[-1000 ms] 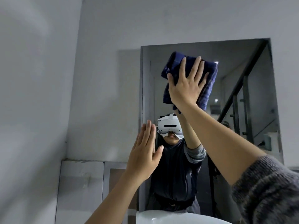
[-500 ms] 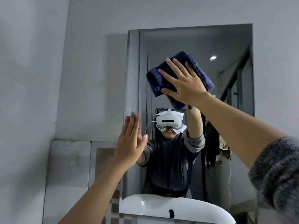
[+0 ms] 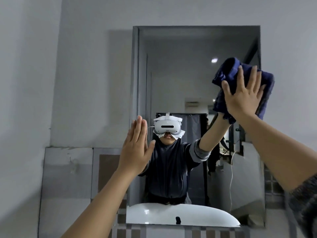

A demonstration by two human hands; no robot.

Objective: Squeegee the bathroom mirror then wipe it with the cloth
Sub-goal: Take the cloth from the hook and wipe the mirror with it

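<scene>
- A pale grey wall (image 3: 82, 66) is seen at the far left, with a strip of lighter tiled panel (image 3: 68, 169) set beneath it.
- The left hand (image 3: 135, 148) is raised flat by the mirror's left edge, its fingers (image 3: 137, 127) released, extended and pressed together; nothing is held, and whether the glass is touched cannot be told.
- The bathroom mirror (image 3: 180, 74) is mounted upright on the wall, and a person wearing a white headset (image 3: 167, 127) is reflected at its centre.
- A white basin (image 3: 180, 215) is reflected along the mirror's lower edge.
- The dark blue cloth (image 3: 231, 69) is located at the mirror's upper right, overlapping its right edge.
- The right hand (image 3: 243, 98) is laid flat over the cloth, its fingers (image 3: 241, 78) spread and released rather than clenched, so that the cloth is pressed against the glass by the palm.
- A grey knitted sleeve (image 3: 305, 203) is seen on the right forearm at the lower right corner.
</scene>
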